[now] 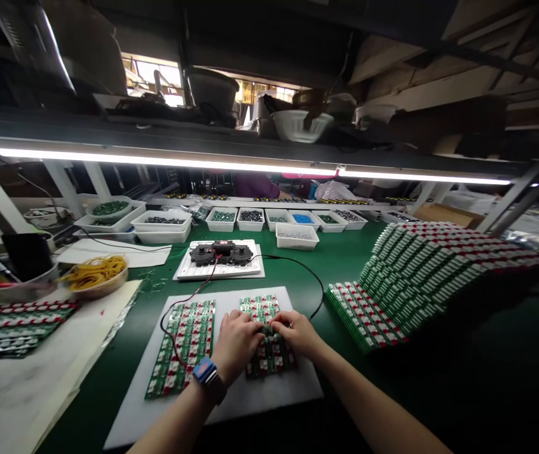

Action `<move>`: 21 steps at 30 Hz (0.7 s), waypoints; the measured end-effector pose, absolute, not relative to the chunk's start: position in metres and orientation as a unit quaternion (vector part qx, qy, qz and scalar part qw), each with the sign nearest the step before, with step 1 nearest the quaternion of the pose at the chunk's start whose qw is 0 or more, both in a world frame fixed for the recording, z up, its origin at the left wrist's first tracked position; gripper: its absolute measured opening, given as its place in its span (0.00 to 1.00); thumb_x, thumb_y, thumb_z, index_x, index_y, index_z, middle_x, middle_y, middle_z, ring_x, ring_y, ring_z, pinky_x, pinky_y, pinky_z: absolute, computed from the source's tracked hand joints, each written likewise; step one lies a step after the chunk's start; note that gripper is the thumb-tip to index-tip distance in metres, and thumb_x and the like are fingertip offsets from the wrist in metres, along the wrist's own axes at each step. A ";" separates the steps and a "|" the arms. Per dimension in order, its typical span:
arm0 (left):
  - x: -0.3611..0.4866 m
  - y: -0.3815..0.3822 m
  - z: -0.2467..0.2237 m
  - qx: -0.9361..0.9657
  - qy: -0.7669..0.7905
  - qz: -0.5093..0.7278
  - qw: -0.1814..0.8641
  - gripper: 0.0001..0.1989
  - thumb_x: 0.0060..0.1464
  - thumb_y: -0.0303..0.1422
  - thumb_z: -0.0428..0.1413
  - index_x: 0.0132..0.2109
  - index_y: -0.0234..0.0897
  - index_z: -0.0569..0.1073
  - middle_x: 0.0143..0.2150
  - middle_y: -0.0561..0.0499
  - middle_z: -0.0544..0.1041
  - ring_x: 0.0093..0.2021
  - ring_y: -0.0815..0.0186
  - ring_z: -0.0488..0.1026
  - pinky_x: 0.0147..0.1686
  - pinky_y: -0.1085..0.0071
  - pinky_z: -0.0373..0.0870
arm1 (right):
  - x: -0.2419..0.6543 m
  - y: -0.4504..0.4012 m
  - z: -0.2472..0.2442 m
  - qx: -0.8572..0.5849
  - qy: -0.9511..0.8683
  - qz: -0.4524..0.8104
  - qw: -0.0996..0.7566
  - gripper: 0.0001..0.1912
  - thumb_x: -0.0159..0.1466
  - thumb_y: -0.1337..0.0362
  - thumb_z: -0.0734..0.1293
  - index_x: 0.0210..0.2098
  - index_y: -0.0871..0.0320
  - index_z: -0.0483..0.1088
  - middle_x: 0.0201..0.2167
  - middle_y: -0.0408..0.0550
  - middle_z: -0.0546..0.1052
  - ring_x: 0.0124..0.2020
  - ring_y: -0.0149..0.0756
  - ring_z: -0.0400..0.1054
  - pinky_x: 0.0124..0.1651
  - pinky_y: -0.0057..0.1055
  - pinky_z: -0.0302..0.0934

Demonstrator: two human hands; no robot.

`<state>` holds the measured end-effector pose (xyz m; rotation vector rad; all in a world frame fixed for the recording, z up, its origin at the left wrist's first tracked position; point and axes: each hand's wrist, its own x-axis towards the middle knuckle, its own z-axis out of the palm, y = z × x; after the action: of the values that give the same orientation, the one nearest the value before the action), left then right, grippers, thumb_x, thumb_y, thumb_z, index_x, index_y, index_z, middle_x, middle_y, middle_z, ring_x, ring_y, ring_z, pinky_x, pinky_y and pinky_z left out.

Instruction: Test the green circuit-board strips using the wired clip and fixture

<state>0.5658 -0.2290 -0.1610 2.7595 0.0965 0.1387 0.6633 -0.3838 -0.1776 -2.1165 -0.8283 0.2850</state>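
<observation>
A green circuit-board panel [266, 337] is laid flat on a white sheet [269, 397], its long axis pointing away from the wearer, with the far end leaning slightly left. It is covered at mid-length by the left hand [236, 343] and right hand [297, 333], whose fingers [281, 321] are curled narrowly onto it, nearly meeting; whether it is gripped cannot be told. A second panel [179, 350] is placed just beside it, crossed by a wire [169, 328]. Beyond, a tester [222, 253] is set on the green surface [340, 296], with trays [250, 221] lined up behind. A tall stack of panels [420, 284] is banked to the right.
</observation>
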 end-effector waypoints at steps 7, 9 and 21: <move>0.572 -0.217 -0.163 0.976 0.015 0.053 0.212 0.12 0.60 0.31 0.52 0.47 0.41 0.78 0.41 0.48 0.75 0.45 0.60 0.70 0.48 0.67 0.66 | 0.668 -0.377 -0.186 -0.823 -0.323 0.109 0.455 0.10 0.62 0.64 0.63 0.32 0.59 0.76 0.30 0.45 0.79 0.33 0.35 0.70 0.39 0.28 0.61; 0.567 -0.214 -0.166 0.971 0.011 0.050 0.232 0.14 0.59 0.29 0.53 0.50 0.42 0.77 0.42 0.48 0.75 0.46 0.60 0.70 0.48 0.68 0.67 | 0.664 -0.379 -0.194 -0.815 -0.343 0.093 0.458 0.09 0.62 0.64 0.63 0.34 0.58 0.76 0.32 0.47 0.79 0.36 0.37 0.71 0.41 0.30 0.62; 0.485 -0.157 -0.182 0.971 0.008 0.076 0.225 0.35 0.54 0.36 0.59 0.67 0.53 0.58 0.63 0.49 0.69 0.62 0.53 0.65 0.62 0.58 0.63 | 0.655 -0.382 -0.206 -0.817 -0.380 0.074 0.427 0.10 0.59 0.69 0.67 0.41 0.57 0.76 0.39 0.49 0.78 0.44 0.41 0.69 0.50 0.33 0.61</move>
<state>0.4846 -0.1569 -0.1820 2.6788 0.0219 0.2098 0.6551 -0.3824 -0.2061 -2.0423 -0.9506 0.1851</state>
